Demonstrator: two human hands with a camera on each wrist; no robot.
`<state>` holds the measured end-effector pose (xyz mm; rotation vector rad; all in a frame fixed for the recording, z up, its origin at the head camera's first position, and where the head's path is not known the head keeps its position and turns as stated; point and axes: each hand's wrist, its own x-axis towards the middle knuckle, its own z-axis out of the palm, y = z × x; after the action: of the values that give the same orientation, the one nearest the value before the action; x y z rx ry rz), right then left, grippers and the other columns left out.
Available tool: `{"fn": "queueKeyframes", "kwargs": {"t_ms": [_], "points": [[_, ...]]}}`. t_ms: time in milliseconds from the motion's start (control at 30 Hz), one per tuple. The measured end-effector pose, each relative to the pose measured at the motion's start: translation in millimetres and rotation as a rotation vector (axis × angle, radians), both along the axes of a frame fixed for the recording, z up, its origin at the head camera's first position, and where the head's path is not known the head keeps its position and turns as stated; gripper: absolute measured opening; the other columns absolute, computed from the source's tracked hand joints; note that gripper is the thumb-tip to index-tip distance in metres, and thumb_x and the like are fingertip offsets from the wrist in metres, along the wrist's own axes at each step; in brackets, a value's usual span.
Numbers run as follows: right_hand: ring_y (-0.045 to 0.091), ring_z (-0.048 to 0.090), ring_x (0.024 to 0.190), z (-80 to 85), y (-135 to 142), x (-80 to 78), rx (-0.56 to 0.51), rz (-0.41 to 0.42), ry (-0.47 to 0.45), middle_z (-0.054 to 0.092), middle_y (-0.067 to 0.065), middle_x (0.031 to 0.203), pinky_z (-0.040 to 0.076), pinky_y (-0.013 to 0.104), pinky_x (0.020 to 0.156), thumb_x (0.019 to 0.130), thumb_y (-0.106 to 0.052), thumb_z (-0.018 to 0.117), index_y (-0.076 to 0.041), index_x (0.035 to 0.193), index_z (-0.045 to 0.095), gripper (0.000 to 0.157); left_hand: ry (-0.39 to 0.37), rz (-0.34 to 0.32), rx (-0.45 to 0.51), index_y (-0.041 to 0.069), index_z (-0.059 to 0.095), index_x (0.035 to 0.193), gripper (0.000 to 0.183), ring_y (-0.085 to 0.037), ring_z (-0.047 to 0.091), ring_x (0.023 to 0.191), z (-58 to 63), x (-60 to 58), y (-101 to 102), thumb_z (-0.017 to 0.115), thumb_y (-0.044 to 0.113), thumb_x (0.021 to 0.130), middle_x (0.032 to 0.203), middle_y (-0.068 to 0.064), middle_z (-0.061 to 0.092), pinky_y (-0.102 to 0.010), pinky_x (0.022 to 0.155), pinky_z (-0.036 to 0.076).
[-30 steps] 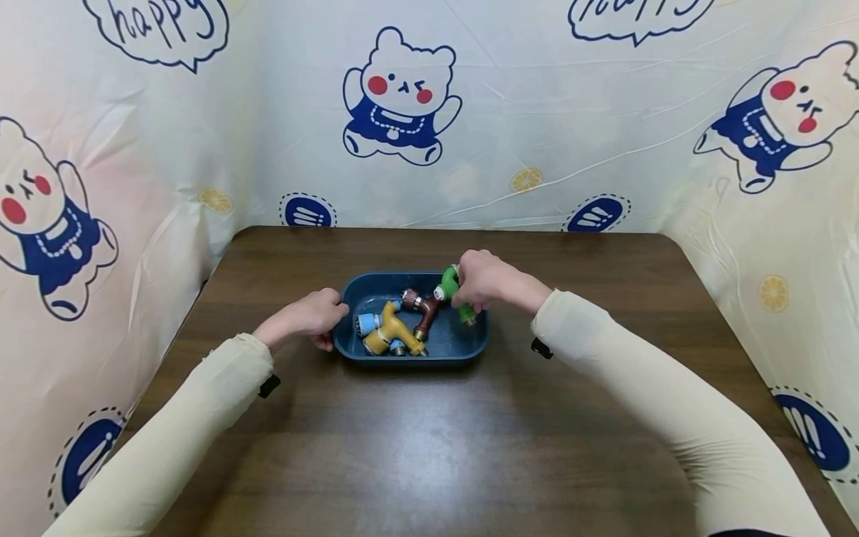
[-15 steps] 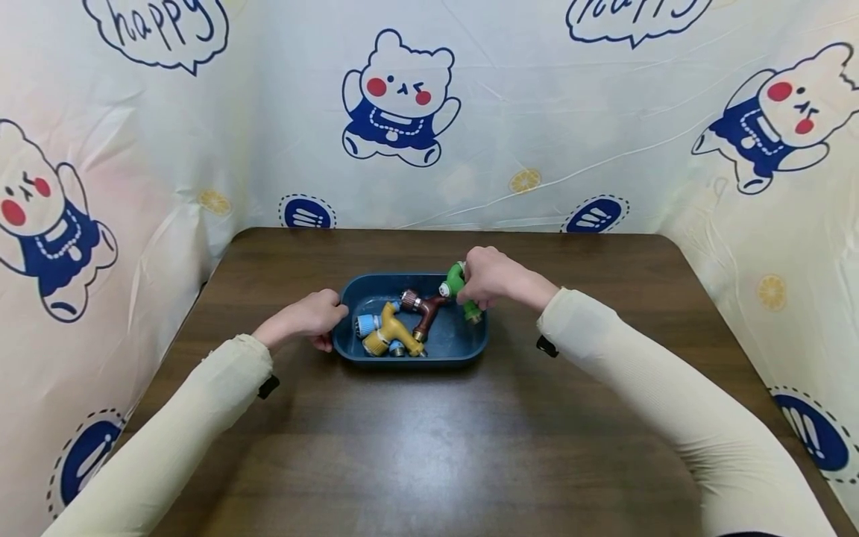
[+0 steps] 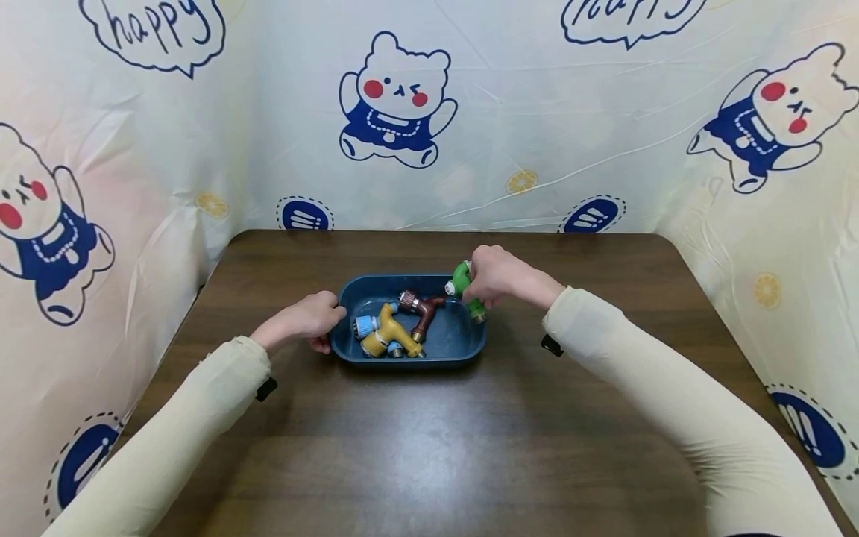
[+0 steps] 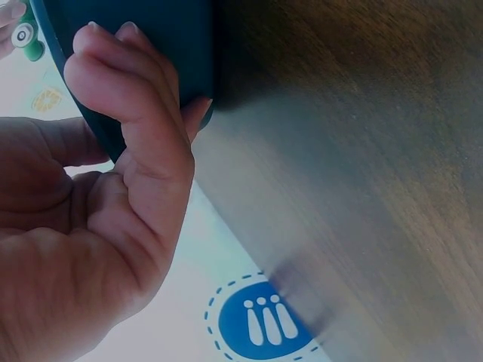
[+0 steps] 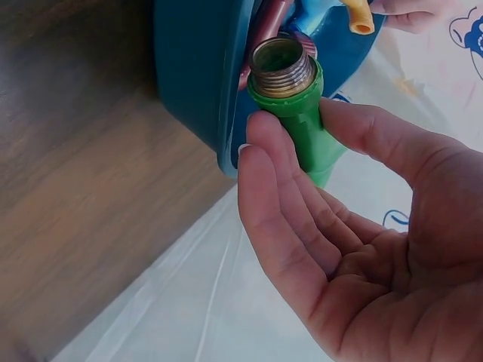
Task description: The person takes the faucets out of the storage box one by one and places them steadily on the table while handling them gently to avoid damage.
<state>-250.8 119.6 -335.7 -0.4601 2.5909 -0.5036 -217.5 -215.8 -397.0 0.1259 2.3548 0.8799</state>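
Basically, green tap fitting [image 5: 311, 139] is over the tray's [image 3: 451, 344] 2 o'clock side (head view, 12 = far edge), threaded end [image 5: 285, 80] aimed at roughly 5. Can't tell if it touches the rim. Right hand [image 3: 499, 276] has it pinched, thumb opposing fingers, spread only to body width. Left hand [image 3: 312, 317] grips the tray's 9 o'clock end, fingers curled at the wall. Handling guess: light, rigid, not fragile; smooth skin could slip, metal-looking end probably heavier. Best hold: body just behind the collar [image 5: 290, 105], off the thread. Brown fitting [image 3: 426, 308] near centre toward 1; yellow fitting [image 3: 389, 328] toward 8, partly hiding blue fitting [image 3: 365, 326].
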Motion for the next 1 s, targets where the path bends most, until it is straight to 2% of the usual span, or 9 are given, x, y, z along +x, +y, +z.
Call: {"fn": "queueKeyframes", "kwargs": {"t_ms": [200, 500, 767, 1000], "points": [[0.032, 0.076, 0.073, -1.0, 6.0, -0.3, -0.010, -0.015, -0.008, 0.075, 0.019, 0.079, 0.064, 0.035, 0.067, 0.095, -0.017, 0.079, -0.001, 0.077, 0.077, 0.024, -0.002, -0.009, 0.006, -0.017, 0.045, 0.129, 0.033, -0.017, 0.067, 0.052, -0.2, 1.3, 0.9, 0.038, 0.011, 0.111, 0.077, -0.018, 0.063, -0.030, 0.053, 0.061], [0.033, 0.075, 0.072, -0.1, 14.1, -1.1, -0.023, -0.016, 0.005, 0.074, 0.017, 0.076, 0.063, 0.033, 0.063, 0.095, -0.017, 0.078, -0.002, 0.076, 0.077, 0.025, -0.003, -0.006, 0.009, -0.017, 0.046, 0.128, 0.032, -0.017, 0.067, 0.053, 1.9, 1.3, 1.0, 0.039, 0.010, 0.111, 0.078, -0.019, 0.063, -0.031, 0.054, 0.061], [0.017, 0.069, 0.058, 3.5, 20.5, -3.0, -0.011, -0.056, -0.018, 0.075, 0.016, 0.078, 0.060, 0.027, 0.059, 0.095, -0.018, 0.077, -0.001, 0.082, 0.077, 0.021, -0.003, -0.011, 0.006, -0.017, 0.046, 0.129, 0.033, -0.017, 0.067, 0.053, 2.4, 0.6, 1.3, 0.039, 0.010, 0.112, 0.078, -0.019, 0.063, -0.030, 0.054, 0.061], [0.020, 0.071, 0.061, 4.2, 24.9, -4.4, -0.011, -0.062, -0.026, 0.073, 0.014, 0.076, 0.061, 0.027, 0.059, 0.095, -0.017, 0.077, 0.001, 0.084, 0.076, 0.021, -0.009, -0.012, 0.009, -0.018, 0.044, 0.130, 0.034, -0.016, 0.067, 0.053, 2.3, 0.7, 1.6, 0.038, 0.010, 0.112, 0.077, -0.018, 0.063, -0.029, 0.054, 0.061]]}}
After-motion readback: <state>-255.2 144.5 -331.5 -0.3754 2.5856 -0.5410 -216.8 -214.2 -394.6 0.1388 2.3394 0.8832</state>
